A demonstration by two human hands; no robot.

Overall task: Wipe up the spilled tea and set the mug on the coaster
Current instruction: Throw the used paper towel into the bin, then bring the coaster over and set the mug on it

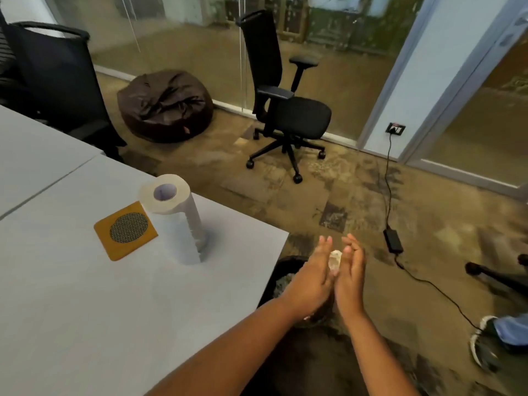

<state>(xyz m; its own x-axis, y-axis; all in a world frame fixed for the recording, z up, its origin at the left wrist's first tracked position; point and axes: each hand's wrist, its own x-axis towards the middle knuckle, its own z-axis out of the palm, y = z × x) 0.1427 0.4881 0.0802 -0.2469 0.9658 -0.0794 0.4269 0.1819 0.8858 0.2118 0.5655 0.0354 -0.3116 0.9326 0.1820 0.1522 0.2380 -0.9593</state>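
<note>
Bench [85, 310]: pale grey top, no wet patch visible on the part in view. Mug not in view anywhere, so its whereabouts cannot be given.

Coaster [125, 230]: square, mustard yellow with a dark mesh disc in the middle, lying flat on the bench, nothing on it. Judged thin, stiff and light; it may skate on the smooth top if the mug is set down off-centre.

Paper towel roll [174, 218]: upright, just right of the coaster and close beside it. Soft, light, easily tipped; steady the body when tearing a sheet.

Bin [281, 278]: dark, on the floor off the bench's right edge, crumpled paper inside.

Left hand [313, 278] and right hand [351, 275]: held out above the bin, palms facing, fingers nearly straight and only slightly spread. Pressed between them, a wad of paper [335, 260], pale and crumpled. Neither hand's fingers curl around it; it is held by palm pressure alone. Judged damp, soft, very light, likely to cling to skin; parting the palms should drop it.
</note>
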